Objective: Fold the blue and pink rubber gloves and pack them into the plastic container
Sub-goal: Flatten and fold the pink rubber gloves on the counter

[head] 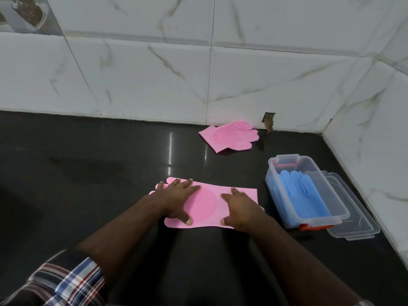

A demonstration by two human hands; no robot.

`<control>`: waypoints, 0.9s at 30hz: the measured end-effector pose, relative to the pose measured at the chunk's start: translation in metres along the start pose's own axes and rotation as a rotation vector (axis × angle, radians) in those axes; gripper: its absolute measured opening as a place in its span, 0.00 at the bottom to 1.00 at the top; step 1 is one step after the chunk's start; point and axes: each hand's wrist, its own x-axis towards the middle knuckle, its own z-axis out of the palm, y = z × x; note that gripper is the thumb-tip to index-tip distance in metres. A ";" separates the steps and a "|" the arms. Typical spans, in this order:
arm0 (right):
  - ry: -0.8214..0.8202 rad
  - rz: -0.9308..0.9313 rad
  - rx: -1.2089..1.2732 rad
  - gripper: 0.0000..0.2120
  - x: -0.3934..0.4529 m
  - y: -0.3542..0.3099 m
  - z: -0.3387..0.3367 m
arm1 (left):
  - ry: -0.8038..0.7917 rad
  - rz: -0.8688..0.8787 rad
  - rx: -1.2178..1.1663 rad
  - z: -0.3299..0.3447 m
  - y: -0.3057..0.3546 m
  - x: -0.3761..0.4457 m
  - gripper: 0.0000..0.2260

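A pink rubber glove (204, 203) lies flat on the black counter in front of me, fingers pointing left, cuff to the right. My left hand (176, 200) presses flat on its finger half with fingers spread. My right hand (239, 209) rests flat on the cuff half. A second pink glove (230, 135) lies flat farther back, near the wall. To the right stands a clear plastic container (341, 214) with red clips, and blue gloves (303, 193) lie inside it.
The container's clear lid (355, 226) lies on the counter against its right side. White marble-tiled walls (198, 74) close the counter at the back and on the right. A small hole (268, 122) shows in the back wall behind the far glove.
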 end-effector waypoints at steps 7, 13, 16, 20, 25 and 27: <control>-0.020 0.012 -0.017 0.38 -0.006 -0.002 0.008 | -0.003 0.006 0.000 0.003 0.002 -0.007 0.49; -0.028 0.021 0.006 0.34 -0.009 -0.002 0.005 | 0.065 -0.003 -0.050 0.000 0.004 -0.005 0.41; 0.031 0.062 0.074 0.29 -0.009 -0.004 -0.006 | 0.128 -0.007 -0.095 -0.002 0.005 0.001 0.38; 0.183 0.092 0.106 0.26 -0.001 -0.007 -0.020 | 0.205 0.005 -0.140 -0.007 0.015 0.013 0.34; 0.298 0.103 0.256 0.25 0.021 -0.004 -0.029 | 0.285 0.024 -0.221 -0.013 0.024 0.034 0.31; 0.320 0.114 0.334 0.24 0.031 -0.001 -0.032 | 0.305 0.026 -0.225 -0.016 0.025 0.044 0.30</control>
